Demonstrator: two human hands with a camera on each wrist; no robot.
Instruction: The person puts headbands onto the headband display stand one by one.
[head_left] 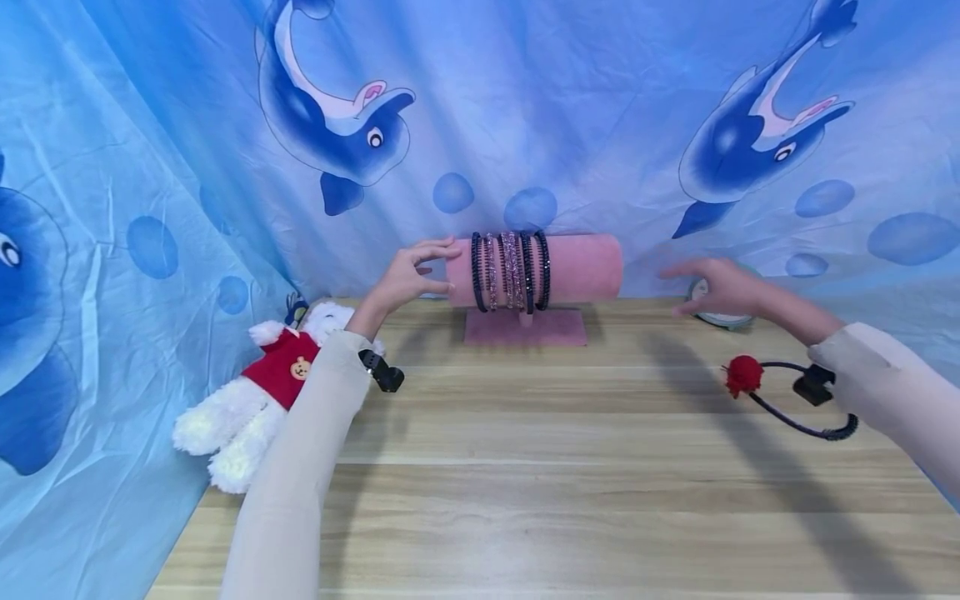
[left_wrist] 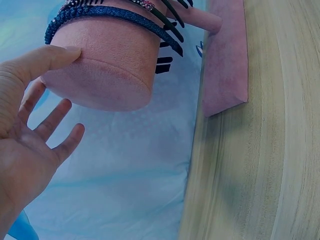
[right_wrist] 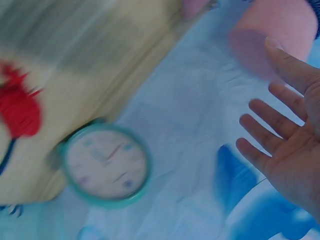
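A pink velvet cylinder stand [head_left: 581,267] carries several headbands [head_left: 512,271], some dark and beaded, some pink and glittery. At its left end is my left hand [head_left: 405,275], thumb and fingers spread apart. In the left wrist view, the thumb [left_wrist: 62,57] overlaps the cylinder's end rim; whether it presses there I cannot tell. My right hand [head_left: 720,286], slightly blurred, hovers beyond the stand's right end, in front of a round clock [head_left: 723,319]. In the right wrist view its fingers [right_wrist: 272,117] are loosely extended, holding nothing.
A dark headband with a red ball [head_left: 744,375] lies on the wooden table [head_left: 510,500] below my right wrist. Left of my left arm lies a white plush toy in a red top [head_left: 281,367]. Blue dolphin-print cloth [head_left: 600,125] hangs behind and at the side.
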